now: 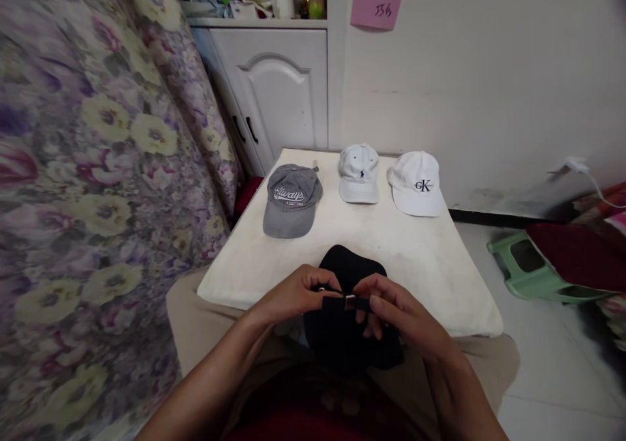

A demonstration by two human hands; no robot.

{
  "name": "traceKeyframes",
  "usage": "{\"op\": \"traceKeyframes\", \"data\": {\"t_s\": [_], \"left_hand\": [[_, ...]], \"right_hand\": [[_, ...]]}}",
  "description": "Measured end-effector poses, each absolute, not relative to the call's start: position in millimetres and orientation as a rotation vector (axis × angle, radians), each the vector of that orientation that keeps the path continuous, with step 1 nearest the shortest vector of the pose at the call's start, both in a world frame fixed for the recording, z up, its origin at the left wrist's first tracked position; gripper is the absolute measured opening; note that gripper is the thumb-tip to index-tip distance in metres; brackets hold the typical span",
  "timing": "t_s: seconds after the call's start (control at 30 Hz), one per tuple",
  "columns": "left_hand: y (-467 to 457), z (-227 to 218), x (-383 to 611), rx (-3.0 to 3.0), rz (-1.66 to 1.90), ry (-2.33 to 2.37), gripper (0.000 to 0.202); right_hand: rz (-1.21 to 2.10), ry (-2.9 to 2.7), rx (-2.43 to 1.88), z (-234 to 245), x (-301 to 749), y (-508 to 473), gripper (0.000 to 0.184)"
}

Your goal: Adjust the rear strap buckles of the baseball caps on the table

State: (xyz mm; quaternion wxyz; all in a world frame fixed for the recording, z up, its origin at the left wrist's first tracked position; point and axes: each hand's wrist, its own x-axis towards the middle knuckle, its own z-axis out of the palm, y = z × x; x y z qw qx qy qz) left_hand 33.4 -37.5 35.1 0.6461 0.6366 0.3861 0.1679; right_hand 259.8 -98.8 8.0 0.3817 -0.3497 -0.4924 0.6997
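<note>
We've got the soft, rounded black cap (353, 265) bulging just beyond our knuckles, our left hand (296, 296) and right hand (398, 314) each pinching its narrow back strap (335, 303) either side of a shiny buckle (349, 302).

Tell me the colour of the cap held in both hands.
Black; the head view shows the black fabric cap best.

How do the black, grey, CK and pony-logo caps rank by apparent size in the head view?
Black cap, largest, but nearest the camera.
Grey cap and CK cap, nearly alike.
Pony-logo cap, smallest.
</note>
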Motion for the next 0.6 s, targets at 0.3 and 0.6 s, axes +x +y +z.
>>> {"op": "traceKeyframes", "data": {"t_s": [0.3,0.6], "left_hand": [[-37.7,34.3,34.2,1.478,0.371,0.843,0.023],[-39.5,39.7,37.6,1.5,0.334,0.87,0.025]], "right_hand": [[1.696,-1.376,-1.083,10.0,261.1,-101.4,0.025],[1.615,-1.466,-1.114,16.0,260.6,-97.9,0.025]]}}
